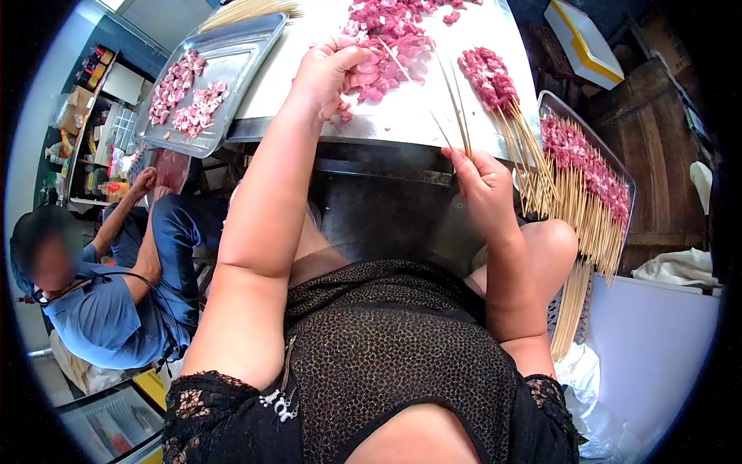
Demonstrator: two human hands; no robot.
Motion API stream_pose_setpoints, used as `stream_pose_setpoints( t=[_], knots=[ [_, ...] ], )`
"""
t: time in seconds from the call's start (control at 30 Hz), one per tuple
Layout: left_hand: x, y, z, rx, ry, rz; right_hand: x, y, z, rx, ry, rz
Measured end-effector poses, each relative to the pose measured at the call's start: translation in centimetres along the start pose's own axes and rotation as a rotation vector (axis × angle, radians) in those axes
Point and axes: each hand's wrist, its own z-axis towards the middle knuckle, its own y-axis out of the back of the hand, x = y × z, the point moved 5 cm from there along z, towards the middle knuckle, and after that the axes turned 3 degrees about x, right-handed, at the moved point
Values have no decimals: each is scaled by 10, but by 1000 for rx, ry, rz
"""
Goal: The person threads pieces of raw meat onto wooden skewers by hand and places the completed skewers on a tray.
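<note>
My left hand (334,68) is over the table at the edge of a pile of raw meat pieces (394,42), its thumb and fingers pinched together. Whatever lies between those fingertips is too small to make out. Several thin wooden skewers (466,127) stand up from the closed fingers of my right hand (483,182), near the table's front edge. To the right of these skewers, a bundle of loaded meat skewers (487,76) lies on the table, with bare sticks hanging over the edge.
A metal tray (256,66) with meat pieces is at the left of the table (270,127). At right, another tray (632,205) holds rows of loaded skewers. A co-worker (116,309) sits at the left. A white foam box (583,46) is at the upper right.
</note>
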Motion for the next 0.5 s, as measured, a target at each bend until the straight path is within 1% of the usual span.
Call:
stream_pose_setpoints(
  t=[0.07, 0.1, 0.13, 0.2, 0.27, 0.3, 0.5],
  knots=[
    [-6, -5, -5, -17, -71, -71, 1, -2, -1, -38, 3, 86],
    [-6, -6, -6, -18, -74, -69, 3, -3, -2, -35, -4, 129],
    [-7, -9, -6, 13, -89, -88, 3, -5, -2, -32, -13, 173],
    [-7, -12, -8, 44, -104, -106, -2, -6, -1, -29, -6, 165],
    [-6, -16, -9, 84, -76, -237, -3, -7, -1, -29, 0, 156],
    [-5, -18, -9, 84, -77, -238, -2, -7, -1, -44, -20, 156],
    [0, -7, -1, 7, -99, -326, -2, -8, -1, -57, -20, 114]
  ],
)
